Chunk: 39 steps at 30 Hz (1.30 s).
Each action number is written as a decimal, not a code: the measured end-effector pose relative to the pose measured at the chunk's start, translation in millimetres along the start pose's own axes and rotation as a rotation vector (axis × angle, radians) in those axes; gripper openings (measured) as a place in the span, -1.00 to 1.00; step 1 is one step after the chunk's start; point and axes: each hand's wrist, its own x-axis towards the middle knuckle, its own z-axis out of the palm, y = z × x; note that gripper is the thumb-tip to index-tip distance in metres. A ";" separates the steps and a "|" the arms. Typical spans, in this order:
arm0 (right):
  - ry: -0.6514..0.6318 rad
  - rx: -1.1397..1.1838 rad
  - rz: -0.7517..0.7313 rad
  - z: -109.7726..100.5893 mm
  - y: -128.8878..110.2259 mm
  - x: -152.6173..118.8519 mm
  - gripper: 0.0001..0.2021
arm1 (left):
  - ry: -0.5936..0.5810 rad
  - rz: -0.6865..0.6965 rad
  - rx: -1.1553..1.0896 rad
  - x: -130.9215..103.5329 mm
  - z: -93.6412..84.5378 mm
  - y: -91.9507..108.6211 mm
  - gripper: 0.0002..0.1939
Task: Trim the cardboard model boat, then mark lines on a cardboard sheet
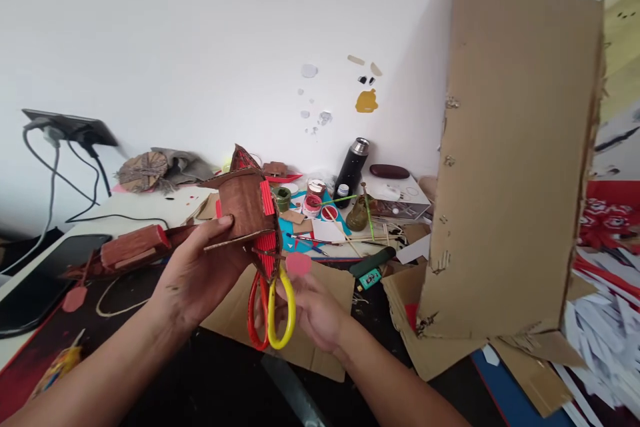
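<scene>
My left hand point(207, 270) grips a brown-painted cardboard model boat point(243, 203) by its side, thumb on the brown panel. The boat has red corrugated strips and a thin stick ending in a pink-red paddle point(299, 263). Just below it, my right hand point(320, 312) is closed around scissors with yellow and red handles point(293, 320); some of its fingers are behind the loops. The blades are hidden behind the boat, so I cannot tell whether they touch it. Left of my left wrist lies another brown model piece with a red end point(135, 247).
A tall cardboard sheet point(510, 147) stands at right beside white paper strips point(605, 333). Paint jars point(313, 205), brushes and a black flask point(351, 170) are at the back. Flat cardboard point(225, 320) and a steel ruler-like strip point(290, 390) lie below my hands. A phone point(40, 280) is at left.
</scene>
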 end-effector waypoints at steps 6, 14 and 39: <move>-0.051 0.061 -0.025 -10.9 10.7 -5.7 -0.45 | -0.021 -0.090 0.064 0.3 24.7 -25.4 -0.71; 0.074 0.012 -0.146 -37.2 3.6 -15.5 -0.45 | -0.007 -0.001 0.159 9.6 20.5 -14.6 -0.47; 0.279 -0.058 -0.309 -55.9 -23.2 -9.9 -0.39 | 0.061 -0.335 0.218 4.9 -15.4 -8.7 -0.50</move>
